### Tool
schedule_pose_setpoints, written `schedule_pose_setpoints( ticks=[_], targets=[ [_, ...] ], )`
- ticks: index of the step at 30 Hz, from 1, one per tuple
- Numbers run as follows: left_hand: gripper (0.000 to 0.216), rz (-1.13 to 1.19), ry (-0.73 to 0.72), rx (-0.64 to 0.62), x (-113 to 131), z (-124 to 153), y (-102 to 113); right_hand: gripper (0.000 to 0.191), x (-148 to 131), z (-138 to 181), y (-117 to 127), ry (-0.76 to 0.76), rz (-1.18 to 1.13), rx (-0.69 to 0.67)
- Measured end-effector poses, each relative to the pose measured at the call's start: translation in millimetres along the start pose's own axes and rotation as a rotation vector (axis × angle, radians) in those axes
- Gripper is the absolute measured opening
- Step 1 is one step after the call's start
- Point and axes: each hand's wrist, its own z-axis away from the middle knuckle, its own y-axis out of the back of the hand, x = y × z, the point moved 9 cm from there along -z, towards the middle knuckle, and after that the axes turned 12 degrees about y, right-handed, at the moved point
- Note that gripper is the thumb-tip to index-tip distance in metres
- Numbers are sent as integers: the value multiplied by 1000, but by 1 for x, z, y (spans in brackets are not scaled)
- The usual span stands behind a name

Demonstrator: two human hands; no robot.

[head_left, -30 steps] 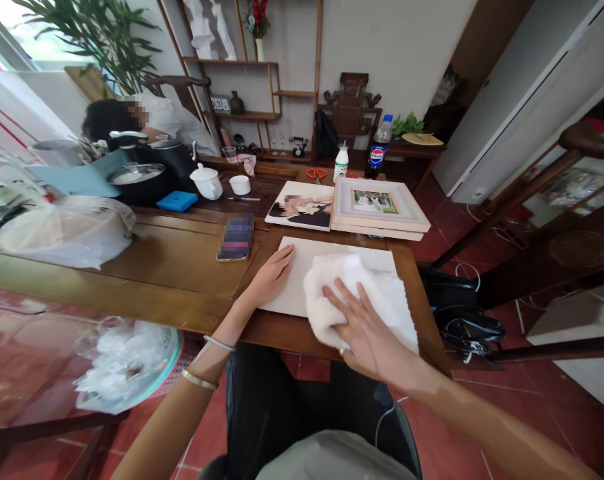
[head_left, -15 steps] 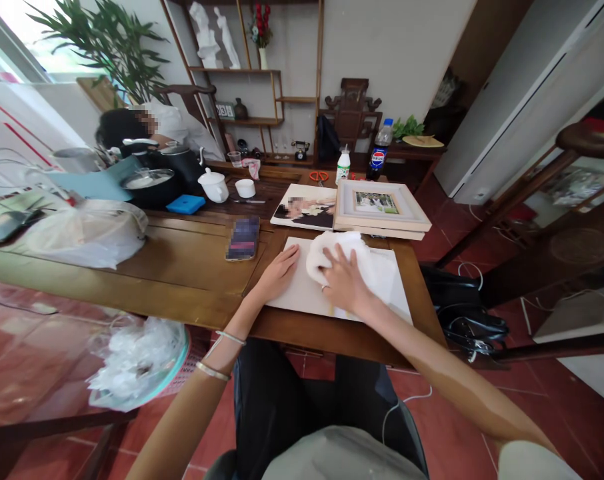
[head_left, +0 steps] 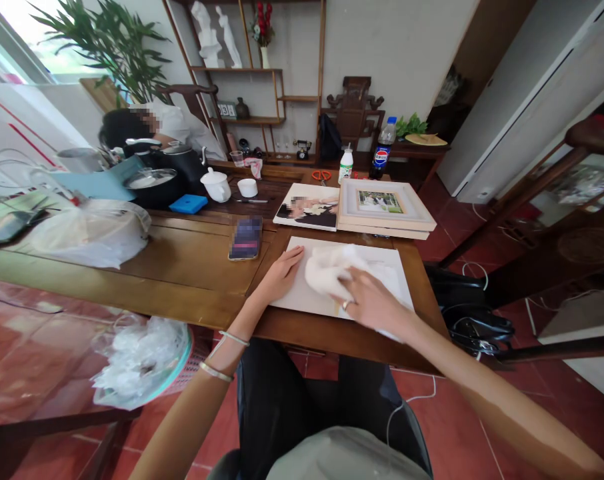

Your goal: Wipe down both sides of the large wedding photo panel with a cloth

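In the head view, saw the left hand (head_left: 281,275) laid palm down on the left part of a pale board (head_left: 307,297), fingers straight, pressed nearly together and pointing toward its far edge. Found the right hand (head_left: 375,300) on a bunched white cloth (head_left: 327,270), fingers bent into the fabric at its near right side, with a ring (head_left: 349,305) on one; could not tell the exact grip of the fingertips for blur. Saw the cloth resting on the middle of the board, and the board lying flat near the right end of a wooden table (head_left: 192,287), close to its near edge. Noticed two bangles (head_left: 217,371) on the left wrist. Beyond the board, made out a photo panel (head_left: 312,208) lying just beside a framed picture (head_left: 352,200) stacked on another pale slab; behind these, orange-handled scissors (head_left: 322,176), a white bottle (head_left: 346,165) and a cola bottle (head_left: 382,150), both upright. Left of the board, spotted a phone (head_left: 245,238) lying flat, then a white cup (head_left: 248,187), a lidded white pot (head_left: 216,185), a blue box (head_left: 189,203) and a large plastic bag (head_left: 95,237). At the far left, saw a person (head_left: 185,127) in white, head low. Below the table, noted a pink basket (head_left: 198,363) full of clear plastic.
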Motion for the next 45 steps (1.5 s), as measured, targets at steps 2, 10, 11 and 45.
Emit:
schedule_pose_setpoints(
  ticks=[2,10,11,45],
  targets=[
    [43,-7,0,-1,1,0,0,33,27,-17,7,-82,8,47],
    [40,-16,-18,27,5,0,4,39,49,-118,0,-172,-42,15],
    [39,-14,-24,32,6,0,4,39,47,-126,-1,-170,-43,14],
    [41,-2,8,22,4,1,4,29,93,35,8,-99,163,1]
  ],
)
